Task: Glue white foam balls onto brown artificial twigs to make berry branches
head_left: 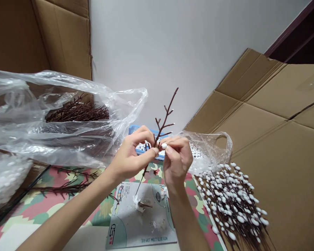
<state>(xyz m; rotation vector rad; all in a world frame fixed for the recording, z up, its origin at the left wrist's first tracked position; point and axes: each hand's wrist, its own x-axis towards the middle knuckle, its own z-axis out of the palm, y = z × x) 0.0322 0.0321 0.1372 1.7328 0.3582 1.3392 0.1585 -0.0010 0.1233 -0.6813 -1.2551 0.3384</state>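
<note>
My left hand point(136, 150) pinches a thin dark-brown artificial branch point(162, 127) near its middle, holding it tilted upright with its tip pointing up and right. Between thumb and fingers, my right hand point(177, 157) grips a small white foam bud point(164, 145), right at a side twig of the branch. Whether bud and twig touch is hard to make out. White specks show on several twig ends. Below the hands lies a pale board point(146, 226) printed "DIY hot melt glue gun", with a whitish lump point(140, 205) of residue on it.
Behind the hands stands a blue basket point(132, 130) of white buds, beside a clear bag point(211, 148). A plastic bag point(115, 104) holds brown branches point(78, 109) at left. Finished-looking white-budded branches point(232, 205) lie at right. Cardboard point(277, 115) walls the right side.
</note>
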